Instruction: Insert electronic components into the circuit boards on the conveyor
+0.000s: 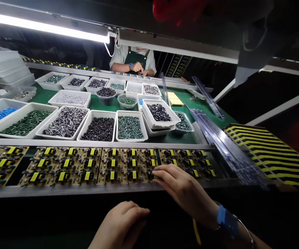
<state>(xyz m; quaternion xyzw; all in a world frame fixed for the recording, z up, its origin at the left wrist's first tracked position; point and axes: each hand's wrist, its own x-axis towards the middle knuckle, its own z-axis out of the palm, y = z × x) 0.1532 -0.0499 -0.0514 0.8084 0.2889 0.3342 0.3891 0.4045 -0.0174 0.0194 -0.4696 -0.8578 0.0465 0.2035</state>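
Tan circuit boards with yellow-wrapped transformers (126,166), four panels of them, line the near edge of the green-topped table (188,136), and there's the right hand (184,190), half open, its fingertips (156,169) touching the third panel, holding nothing visible! The left hand (121,221) sits lower, loosely curled; can't tell if it has anything. Five white plastic trays (97,111) wait just beyond, apparently sorting components by kind within easy reach.
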